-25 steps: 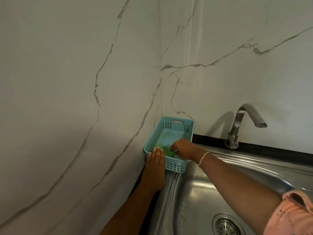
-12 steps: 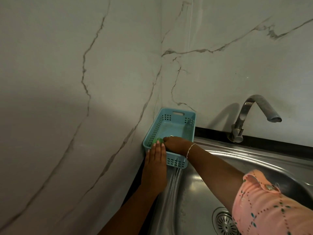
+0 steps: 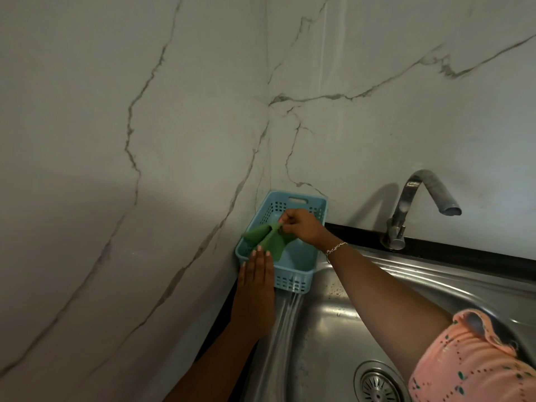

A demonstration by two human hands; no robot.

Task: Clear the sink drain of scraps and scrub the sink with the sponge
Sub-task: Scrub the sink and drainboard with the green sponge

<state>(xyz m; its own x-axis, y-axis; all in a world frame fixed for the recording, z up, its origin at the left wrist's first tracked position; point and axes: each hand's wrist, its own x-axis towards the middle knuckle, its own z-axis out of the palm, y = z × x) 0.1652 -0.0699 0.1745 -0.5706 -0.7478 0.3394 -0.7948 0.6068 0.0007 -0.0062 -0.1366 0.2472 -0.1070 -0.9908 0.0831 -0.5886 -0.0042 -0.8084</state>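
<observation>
Over the blue basket (image 3: 293, 281) in the wall corner, right hand (image 3: 301, 227) pinched the floppy green sponge (image 3: 266, 240), dangling. Left hand (image 3: 256, 288) lay flat, fingers straight, against the basket's 7 o'clock corner; sink drain (image 3: 377, 385) sat at 5 o'clock.

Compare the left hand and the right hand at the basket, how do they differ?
The left hand lies flat, fingers straight, fingertips by the blue basket; the right hand is curled, pinching the green sponge over the basket. The left hand holds nothing; the right hand holds the sponge. The right wrist wears a bracelet; the left wrist is bare. Both are at the basket.
</observation>
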